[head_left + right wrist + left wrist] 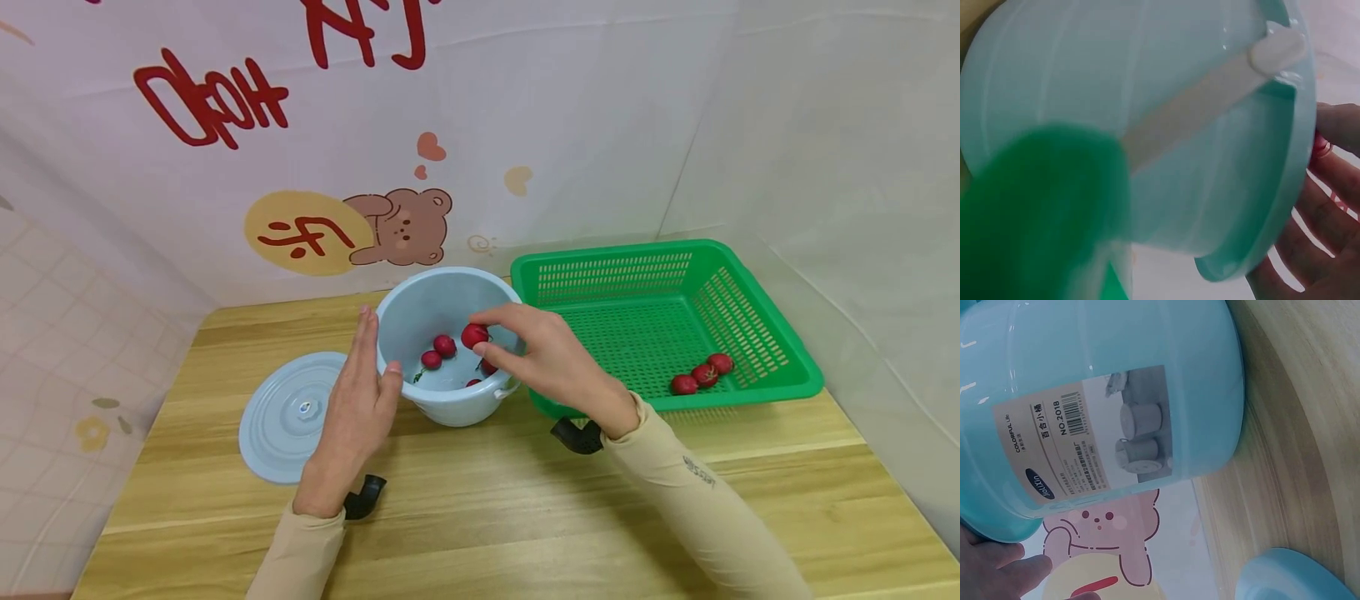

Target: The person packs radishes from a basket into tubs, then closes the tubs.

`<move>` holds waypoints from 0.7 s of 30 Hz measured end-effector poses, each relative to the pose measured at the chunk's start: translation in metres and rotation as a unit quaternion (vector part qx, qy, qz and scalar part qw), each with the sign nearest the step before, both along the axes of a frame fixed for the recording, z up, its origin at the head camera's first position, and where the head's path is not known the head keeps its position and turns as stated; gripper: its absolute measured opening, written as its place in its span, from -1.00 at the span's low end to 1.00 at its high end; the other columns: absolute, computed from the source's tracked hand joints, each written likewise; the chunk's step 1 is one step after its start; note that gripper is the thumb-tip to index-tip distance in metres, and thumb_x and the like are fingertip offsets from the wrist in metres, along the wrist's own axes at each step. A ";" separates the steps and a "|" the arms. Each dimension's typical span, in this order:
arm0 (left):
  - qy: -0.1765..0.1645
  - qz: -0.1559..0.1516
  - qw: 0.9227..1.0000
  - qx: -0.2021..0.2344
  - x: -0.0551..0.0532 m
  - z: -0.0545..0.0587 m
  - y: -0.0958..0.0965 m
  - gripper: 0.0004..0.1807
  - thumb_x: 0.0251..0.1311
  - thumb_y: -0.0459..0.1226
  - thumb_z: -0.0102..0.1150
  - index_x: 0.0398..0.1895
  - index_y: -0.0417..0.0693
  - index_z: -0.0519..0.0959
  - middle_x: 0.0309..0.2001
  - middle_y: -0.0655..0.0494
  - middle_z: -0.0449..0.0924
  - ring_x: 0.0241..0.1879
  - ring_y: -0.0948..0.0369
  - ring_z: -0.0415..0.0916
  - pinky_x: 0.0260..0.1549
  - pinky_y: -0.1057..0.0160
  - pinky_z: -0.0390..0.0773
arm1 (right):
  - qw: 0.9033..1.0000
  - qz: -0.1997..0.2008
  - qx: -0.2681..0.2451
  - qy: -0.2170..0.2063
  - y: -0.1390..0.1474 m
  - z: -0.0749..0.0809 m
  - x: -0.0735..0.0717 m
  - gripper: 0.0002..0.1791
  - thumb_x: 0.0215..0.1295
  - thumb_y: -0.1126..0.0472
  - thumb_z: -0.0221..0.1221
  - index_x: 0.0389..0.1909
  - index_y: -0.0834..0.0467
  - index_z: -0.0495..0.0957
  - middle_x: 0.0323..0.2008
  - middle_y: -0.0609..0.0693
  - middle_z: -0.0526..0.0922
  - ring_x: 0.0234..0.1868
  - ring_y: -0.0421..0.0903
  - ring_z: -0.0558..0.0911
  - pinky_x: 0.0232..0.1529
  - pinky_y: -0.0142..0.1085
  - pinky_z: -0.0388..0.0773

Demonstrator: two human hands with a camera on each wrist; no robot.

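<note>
A light blue bucket [450,408] stands in the middle of the table with several small red radishes [445,346] inside, one trailing a bit of green stem. My right hand [551,354] reaches over the bucket's right rim and pinches a radish [474,336] between thumb and fingers, above the others. In the right wrist view, the hand largely hides that radish. My left hand [360,396] lies along the bucket's left rim, its fingers straight. More radishes [705,375] sit in the near right part of the green basket [802,379].
The blue lid [262,417] lies flat on the wooden table [480,525], left of the bucket. The green basket stands right beside the bucket. A white handle [1197,103] hangs on the bucket's side. A printed cloth wall [585,108] rises behind the table.
</note>
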State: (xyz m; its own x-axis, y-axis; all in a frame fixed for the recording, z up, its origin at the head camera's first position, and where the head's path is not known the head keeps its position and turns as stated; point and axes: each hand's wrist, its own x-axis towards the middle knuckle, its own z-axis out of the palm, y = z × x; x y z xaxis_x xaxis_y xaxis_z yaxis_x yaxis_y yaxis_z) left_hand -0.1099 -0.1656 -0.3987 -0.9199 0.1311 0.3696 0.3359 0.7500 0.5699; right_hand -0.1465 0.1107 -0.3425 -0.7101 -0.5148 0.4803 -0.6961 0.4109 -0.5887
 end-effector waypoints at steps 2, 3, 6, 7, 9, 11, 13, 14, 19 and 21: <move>0.000 0.000 1.000 0.000 0.000 0.000 0.000 -0.25 0.58 -0.09 -0.17 0.70 -0.09 -0.10 0.69 0.11 -0.21 0.61 -0.03 -0.05 0.45 -0.24 0.17 | 1.000 -0.009 0.023 0.002 -0.003 0.000 0.000 -0.65 0.35 0.20 0.38 0.12 0.15 0.70 0.02 -0.07 0.74 -0.06 -0.11 0.65 -0.06 -0.20 0.59; 0.000 0.000 1.000 0.000 0.000 0.000 0.000 -0.25 0.59 -0.08 -0.18 0.70 -0.09 -0.11 0.69 0.11 -0.21 0.61 -0.03 -0.05 0.45 -0.24 0.17 | 0.999 -0.013 0.037 0.002 -0.004 0.000 0.000 -0.66 0.35 0.18 0.38 0.12 0.14 0.70 0.02 -0.07 0.74 -0.04 -0.13 0.65 -0.03 -0.19 0.59; -0.002 0.000 1.000 0.001 0.000 0.000 0.000 -0.25 0.59 -0.09 -0.16 0.70 -0.08 -0.12 0.69 0.09 -0.21 0.61 -0.04 -0.05 0.45 -0.25 0.16 | 0.997 -0.018 0.076 0.004 -0.007 -0.001 0.000 -0.65 0.37 0.14 0.36 0.12 0.14 0.71 0.04 -0.04 0.74 0.05 -0.10 0.65 0.11 -0.12 0.57; -0.002 0.000 1.000 0.001 0.000 0.000 0.000 -0.25 0.59 -0.10 -0.16 0.70 -0.08 -0.12 0.69 0.09 -0.21 0.61 -0.05 -0.04 0.45 -0.25 0.16 | 0.996 -0.018 0.086 0.005 -0.007 -0.001 0.000 -0.65 0.38 0.12 0.36 0.13 0.14 0.71 0.05 -0.02 0.74 0.08 -0.09 0.65 0.14 -0.10 0.56; -0.003 0.000 1.000 0.003 0.000 0.000 0.000 -0.25 0.58 -0.11 -0.15 0.70 -0.08 -0.12 0.69 0.08 -0.21 0.61 -0.05 -0.04 0.45 -0.25 0.17 | 0.995 -0.018 0.098 0.010 -0.007 -0.003 0.000 -0.64 0.39 0.09 0.34 0.14 0.14 0.70 0.06 0.00 0.73 0.12 -0.07 0.64 0.20 -0.08 0.54; -0.003 0.000 1.000 0.003 -0.001 0.000 0.000 -0.25 0.59 -0.10 -0.16 0.70 -0.09 -0.12 0.69 0.08 -0.20 0.61 -0.05 -0.03 0.45 -0.25 0.17 | 0.995 -0.019 0.099 0.016 -0.007 -0.004 0.001 -0.62 0.40 0.08 0.33 0.15 0.13 0.70 0.09 0.01 0.72 0.16 -0.05 0.63 0.22 -0.07 0.53; -0.003 0.000 1.000 0.003 -0.001 0.000 0.000 -0.25 0.59 -0.07 -0.18 0.70 -0.09 -0.11 0.69 0.07 -0.20 0.61 -0.05 -0.04 0.45 -0.25 0.17 | 0.995 -0.022 0.094 0.016 -0.005 -0.004 0.003 -0.62 0.41 0.06 0.33 0.16 0.12 0.69 0.11 -0.01 0.70 0.19 -0.06 0.61 0.22 -0.08 0.54; -0.003 0.000 1.000 0.003 0.000 0.000 0.000 -0.25 0.60 -0.05 -0.20 0.70 -0.09 -0.11 0.69 0.07 -0.19 0.61 -0.04 -0.04 0.45 -0.25 0.17 | 0.996 -0.023 0.090 0.018 -0.004 -0.004 0.005 -0.62 0.41 0.06 0.33 0.17 0.11 0.69 0.13 -0.02 0.69 0.21 -0.06 0.60 0.22 -0.09 0.54; -0.005 0.002 1.000 0.003 0.000 -0.001 0.000 -0.25 0.60 -0.03 -0.21 0.70 -0.07 -0.12 0.69 0.06 -0.19 0.61 -0.04 -0.05 0.45 -0.26 0.17 | 0.998 -0.025 0.050 0.017 0.009 -0.004 0.014 -0.62 0.41 0.07 0.33 0.18 0.10 0.68 0.20 -0.04 0.65 0.25 -0.08 0.59 0.16 -0.10 0.60; -0.006 0.003 1.000 0.003 0.000 -0.001 0.000 -0.25 0.60 -0.03 -0.21 0.70 -0.06 -0.12 0.69 0.07 -0.20 0.61 -0.04 -0.05 0.45 -0.26 0.17 | 0.999 -0.024 0.032 0.017 0.016 -0.003 0.018 -0.63 0.40 0.10 0.34 0.17 0.10 0.69 0.20 -0.05 0.65 0.25 -0.09 0.60 0.14 -0.09 0.61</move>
